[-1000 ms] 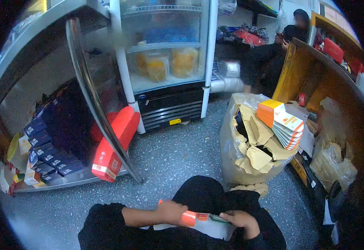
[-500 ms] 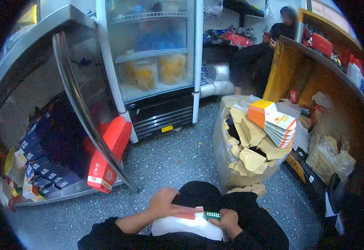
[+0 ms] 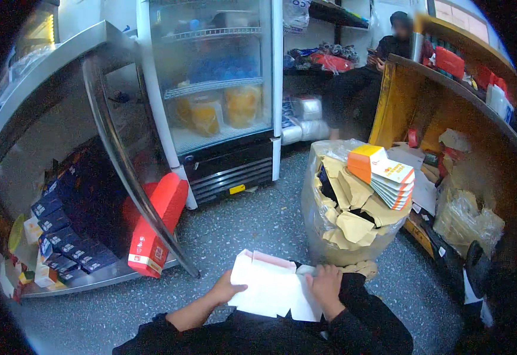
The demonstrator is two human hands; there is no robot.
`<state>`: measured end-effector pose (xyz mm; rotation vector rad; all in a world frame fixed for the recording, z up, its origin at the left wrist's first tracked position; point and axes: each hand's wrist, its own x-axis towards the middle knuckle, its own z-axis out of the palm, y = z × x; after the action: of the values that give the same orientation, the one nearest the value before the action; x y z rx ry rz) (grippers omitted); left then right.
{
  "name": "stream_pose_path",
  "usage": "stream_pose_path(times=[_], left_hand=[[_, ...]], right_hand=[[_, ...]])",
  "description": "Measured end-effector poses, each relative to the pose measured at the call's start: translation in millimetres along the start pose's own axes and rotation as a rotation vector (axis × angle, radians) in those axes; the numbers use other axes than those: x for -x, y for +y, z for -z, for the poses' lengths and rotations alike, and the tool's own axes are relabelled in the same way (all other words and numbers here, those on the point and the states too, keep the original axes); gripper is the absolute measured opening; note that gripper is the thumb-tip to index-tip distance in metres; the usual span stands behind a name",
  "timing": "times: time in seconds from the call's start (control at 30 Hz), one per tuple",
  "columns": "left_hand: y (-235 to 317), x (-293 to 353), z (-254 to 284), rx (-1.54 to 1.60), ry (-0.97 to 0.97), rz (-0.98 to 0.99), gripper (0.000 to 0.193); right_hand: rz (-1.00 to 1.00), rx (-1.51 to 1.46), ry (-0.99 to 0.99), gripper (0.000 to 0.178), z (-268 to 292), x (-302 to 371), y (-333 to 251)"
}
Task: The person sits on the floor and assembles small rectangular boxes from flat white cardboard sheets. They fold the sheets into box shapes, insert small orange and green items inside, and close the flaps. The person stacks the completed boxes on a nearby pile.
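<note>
A white, partly unfolded cardboard box blank (image 3: 270, 290) lies over my lap, its plain inside facing up and a pinkish flap along its far edge. My left hand (image 3: 226, 290) grips its left edge, thumb on top and fingers underneath. At the right side, my right hand (image 3: 328, 290) is curled over the card near its folded flap; its fingertips are partly hidden. Just beyond my knees stands a clear plastic bag (image 3: 312, 201) filled with torn brown cardboard (image 3: 356, 228). A stack of orange-and-white folded cartons (image 3: 389, 174) rests on top of it.
A red carton stack (image 3: 158, 228) leans by the metal rail of a steel bench (image 3: 63, 290), with dark blue boxes (image 3: 72, 245) on its lower shelf. Ahead stands a glass-door fridge (image 3: 214, 89). Wooden shelving (image 3: 400, 100) lines the right; a person (image 3: 368, 77) sits behind it.
The card, earlier seen with red and green printed parts over white, now lies opened with its white inside up. My left hand has lowered to its left edge; my right has shifted up slightly.
</note>
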<state>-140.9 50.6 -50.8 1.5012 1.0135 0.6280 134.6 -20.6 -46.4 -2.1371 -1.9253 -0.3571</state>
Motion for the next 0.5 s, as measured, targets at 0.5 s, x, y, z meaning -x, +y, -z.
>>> stream_pose_path(times=[0.5], left_hand=[[-9.8,-27.2,-26.4,0.29,-0.032,0.21,0.043]], right_hand=[[0.299,-0.416,0.073,0.019,2.6,42.0,-42.5]])
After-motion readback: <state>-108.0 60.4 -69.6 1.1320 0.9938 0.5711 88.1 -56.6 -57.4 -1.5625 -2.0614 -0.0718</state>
